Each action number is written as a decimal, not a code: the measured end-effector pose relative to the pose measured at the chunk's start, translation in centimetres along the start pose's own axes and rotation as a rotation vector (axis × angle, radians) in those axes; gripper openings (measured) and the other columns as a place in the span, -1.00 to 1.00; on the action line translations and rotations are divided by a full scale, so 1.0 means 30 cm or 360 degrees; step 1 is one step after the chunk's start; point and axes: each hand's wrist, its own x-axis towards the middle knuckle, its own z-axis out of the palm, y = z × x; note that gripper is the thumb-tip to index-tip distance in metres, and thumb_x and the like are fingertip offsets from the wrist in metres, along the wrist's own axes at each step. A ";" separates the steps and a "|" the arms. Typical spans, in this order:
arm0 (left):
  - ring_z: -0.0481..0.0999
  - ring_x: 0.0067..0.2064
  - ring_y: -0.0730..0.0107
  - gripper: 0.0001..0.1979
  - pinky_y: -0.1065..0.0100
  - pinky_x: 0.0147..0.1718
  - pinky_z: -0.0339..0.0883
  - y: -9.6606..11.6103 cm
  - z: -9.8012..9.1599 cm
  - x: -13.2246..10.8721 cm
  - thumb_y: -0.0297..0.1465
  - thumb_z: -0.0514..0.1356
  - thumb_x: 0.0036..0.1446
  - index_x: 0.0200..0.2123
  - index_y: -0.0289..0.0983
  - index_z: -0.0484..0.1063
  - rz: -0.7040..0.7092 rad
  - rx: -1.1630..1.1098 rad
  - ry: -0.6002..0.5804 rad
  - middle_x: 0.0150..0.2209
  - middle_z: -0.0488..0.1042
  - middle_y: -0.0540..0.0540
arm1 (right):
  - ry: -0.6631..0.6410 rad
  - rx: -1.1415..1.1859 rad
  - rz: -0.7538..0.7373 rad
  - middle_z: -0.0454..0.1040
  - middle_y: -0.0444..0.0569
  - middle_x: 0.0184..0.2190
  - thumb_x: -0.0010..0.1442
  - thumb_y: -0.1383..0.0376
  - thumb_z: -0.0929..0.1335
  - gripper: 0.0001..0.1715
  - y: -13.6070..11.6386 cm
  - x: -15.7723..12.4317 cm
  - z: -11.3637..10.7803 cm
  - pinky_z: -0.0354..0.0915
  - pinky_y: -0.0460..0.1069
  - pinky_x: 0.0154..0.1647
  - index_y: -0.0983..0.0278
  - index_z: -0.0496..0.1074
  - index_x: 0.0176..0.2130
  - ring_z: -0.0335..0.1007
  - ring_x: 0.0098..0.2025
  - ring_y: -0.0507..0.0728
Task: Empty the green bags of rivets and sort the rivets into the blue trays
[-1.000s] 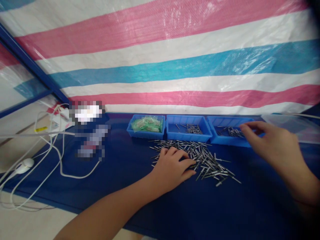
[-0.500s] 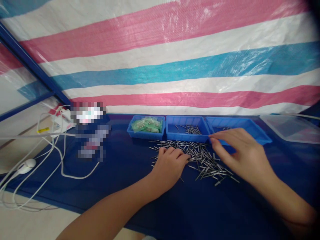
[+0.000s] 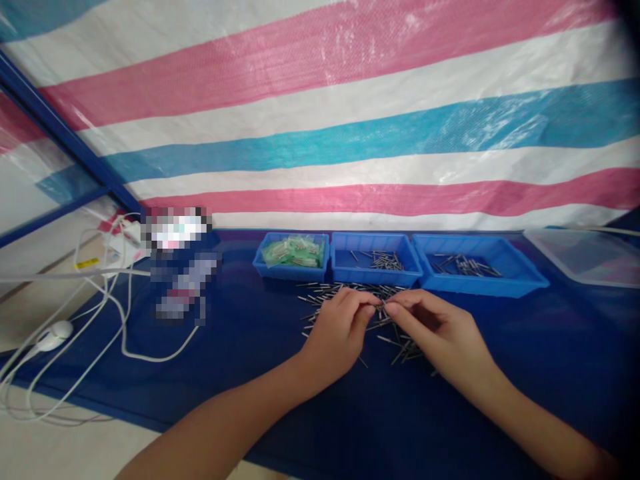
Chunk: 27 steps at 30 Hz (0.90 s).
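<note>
A pile of thin metal rivets point(image 3: 400, 347) lies on the dark blue table, partly hidden under both hands. Over it, my left hand point(image 3: 343, 330) is pinched, thumb against fingers. My right hand point(image 3: 443, 327) meets it from the right, its fingertips also pinched. Something small and thin is between the fingertips, too small to make out. Behind the pile stand three blue bins: the left bin point(image 3: 290, 272) holds green-tinted bags, while the middle bin point(image 3: 375, 275) and the right bin point(image 3: 485, 285) hold loose metal pieces.
White cables point(image 3: 125, 333) and a white plug point(image 3: 57, 333) lie at the left, near blurred-out objects. A clear plastic lid point(image 3: 575, 257) rests at the back right. Striped sheeting point(image 3: 350, 147) hangs behind the table point(image 3: 225, 400).
My right hand has moved left and down from the right bin to meet my left hand, uncovering the pieces in that bin. My left hand's fingers have drawn into a pinch.
</note>
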 end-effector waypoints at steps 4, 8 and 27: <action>0.47 -0.13 0.34 -0.81 0.33 -0.09 0.29 0.003 0.002 0.000 -0.39 0.03 0.30 -0.16 -0.28 0.42 -0.0013 -0.0033 -0.0059 -0.19 0.49 -0.12 | -0.0005 0.0086 0.0065 0.52 -0.07 -0.40 0.17 0.10 0.36 -0.78 -0.003 -0.005 0.004 0.35 -0.03 -0.44 0.19 0.46 -0.36 0.44 -0.36 0.12; 0.47 -0.14 0.33 -0.78 0.34 -0.12 0.30 0.007 0.001 0.005 -0.36 0.04 0.30 -0.15 -0.29 0.45 0.0006 -0.0025 -0.0177 -0.19 0.49 -0.14 | -0.0023 0.0023 0.0027 0.52 -0.05 -0.37 0.17 0.11 0.36 -0.80 0.002 -0.008 -0.001 0.36 0.00 -0.42 0.19 0.47 -0.34 0.45 -0.33 0.15; 0.43 -0.13 0.29 -0.65 0.26 -0.14 0.22 0.000 -0.036 0.006 -0.19 0.18 0.19 -0.02 -0.22 0.40 0.0004 0.0315 -0.0178 -0.17 0.48 -0.09 | 0.0322 -0.0607 -0.0127 0.51 -0.07 -0.37 0.17 0.10 0.33 -0.74 0.004 0.082 -0.173 0.24 -0.04 -0.36 0.22 0.48 -0.30 0.37 -0.40 0.07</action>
